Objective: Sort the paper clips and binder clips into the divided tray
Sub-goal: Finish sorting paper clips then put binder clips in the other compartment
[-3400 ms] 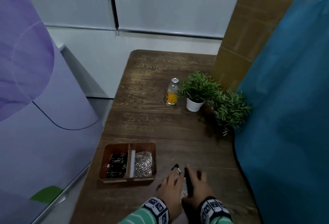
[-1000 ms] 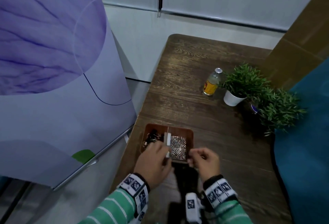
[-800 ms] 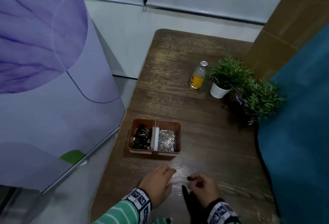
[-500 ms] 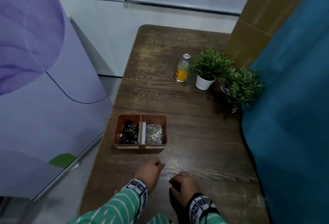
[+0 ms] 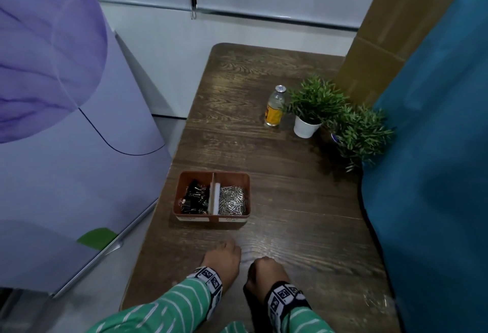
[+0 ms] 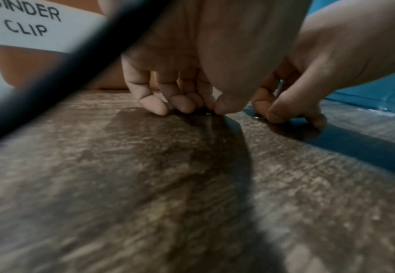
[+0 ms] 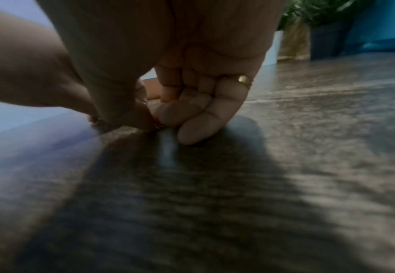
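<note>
The brown divided tray (image 5: pixel 214 221) stands left of centre on the wooden table. Black binder clips (image 5: pixel 194 198) fill its left compartment and silver paper clips (image 5: pixel 233 200) its right. Both hands are knuckles-up on the table just in front of it. My left hand (image 5: pixel 229 247) has its fingertips bunched on the wood, pinching a small shiny paper clip (image 6: pixel 207 113). My right hand (image 5: pixel 262 262), with a gold ring (image 7: pixel 244 79), pinches another small metal piece (image 7: pixel 158 126) between its thumb and fingers. The tray wall (image 6: pixel 28 61) carries a "BINDER CLIP" label.
A small glass bottle (image 5: pixel 274 106) and two potted plants (image 5: pixel 314 106) (image 5: pixel 361 134) stand at the back right. A blue cloth (image 5: pixel 433 174) lines the table's right edge, with cardboard (image 5: pixel 383 28) behind it. A purple panel (image 5: pixel 66 121) stands to the left.
A second ago both hands were at the tray's front rim. They have since drawn back toward me and now press their fingertips onto the tabletop side by side.
</note>
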Demonstrator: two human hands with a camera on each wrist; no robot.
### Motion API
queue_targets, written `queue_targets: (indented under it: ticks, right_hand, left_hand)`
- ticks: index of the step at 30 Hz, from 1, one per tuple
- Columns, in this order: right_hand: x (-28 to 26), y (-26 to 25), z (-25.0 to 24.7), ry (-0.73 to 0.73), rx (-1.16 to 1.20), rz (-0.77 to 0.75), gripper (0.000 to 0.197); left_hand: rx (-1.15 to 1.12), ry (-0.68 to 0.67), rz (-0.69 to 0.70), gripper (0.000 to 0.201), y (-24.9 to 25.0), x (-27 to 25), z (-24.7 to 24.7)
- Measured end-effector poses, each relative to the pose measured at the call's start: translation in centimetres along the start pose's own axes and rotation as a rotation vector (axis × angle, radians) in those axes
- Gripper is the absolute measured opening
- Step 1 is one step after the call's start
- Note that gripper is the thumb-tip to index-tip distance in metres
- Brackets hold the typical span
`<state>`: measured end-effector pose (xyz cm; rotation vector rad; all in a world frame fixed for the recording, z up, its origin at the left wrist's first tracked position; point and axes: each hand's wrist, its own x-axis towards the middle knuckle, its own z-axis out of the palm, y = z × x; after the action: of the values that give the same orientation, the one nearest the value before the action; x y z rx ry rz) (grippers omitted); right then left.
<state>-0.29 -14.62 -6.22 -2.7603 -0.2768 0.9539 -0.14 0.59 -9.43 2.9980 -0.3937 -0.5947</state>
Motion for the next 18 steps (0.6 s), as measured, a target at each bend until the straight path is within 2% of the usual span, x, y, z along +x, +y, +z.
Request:
queue_targets:
  ticks: [5,7,9,11,13,14,16,18]
  right_hand:
    - [0.1,0.5,0.5,0.06,0.01,0.029,0.041]
    - [-0.2,0.7,0.1,0.09,0.098,0.068,0.035]
    - [-0.3,1.0,-0.5,0.149,0.23,0.125,0.024]
    - [0.0,1.6,-0.9,0.243,0.42,0.12,0.016]
    - [0.6,2.0,-1.5,0.323,0.638,0.065,0.008]
    - [0.9,2.1,-2.1,0.354,0.718,0.05,0.011]
    - [1.8,1.7,-3.5,0.396,0.815,0.038,0.014]
    - [3.0,1.0,-5.1,0.427,0.859,0.016,0.012]
  left_hand:
    - [0.037,-0.036,0.001,0.035,0.2,-1.1,-0.9]
    - [0.012,-0.076,-0.027,0.033,0.1,-1.6,-2.2]
    - [-0.133,-0.081,-0.082,0.028,-0.2,-2.2,-4.0]
    - [-0.379,0.012,-0.082,0.02,-1.0,-2.9,-6.3]
    - [-0.608,0.146,-0.007,0.01,-1.9,-3.3,-8.6]
    - [-0.685,0.209,0.019,0.007,-2.4,-3.2,-9.9]
    - [-0.753,0.34,0.026,0.006,-3.3,-2.2,-12.0]
    - [-0.729,0.413,-0.019,0.013,-4.3,-0.4,-13.2]
